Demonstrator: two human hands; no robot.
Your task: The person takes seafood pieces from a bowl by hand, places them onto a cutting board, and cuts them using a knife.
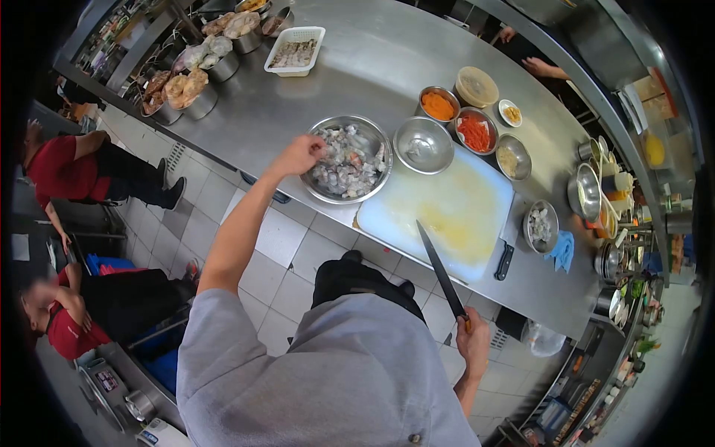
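Observation:
A steel bowl (304, 183) holds raw, greyish-white seafood pieces (346, 165), seemingly peeled shrimp. My left hand (298, 155) reaches over its left rim with fingers bent together at the seafood; what they pinch is hidden. My right hand (473, 339) grips a long kitchen knife (441, 272) by its handle. The blade points up and left, its tip over the near part of a white cutting board (454, 201). Yellowish wet stains mark the board. A smaller steel bowl (423, 145) with nothing seen inside stands at the board's far left corner.
Bowls of orange shreds (437, 106), red strips (474, 132) and minced garlic-like bits (512, 158) line the board's far side. A second knife (505, 261), a seafood bowl (541, 226) and blue cloth (562, 251) lie right. A white basket (296, 51) stands far left; co-workers (71, 167) are left.

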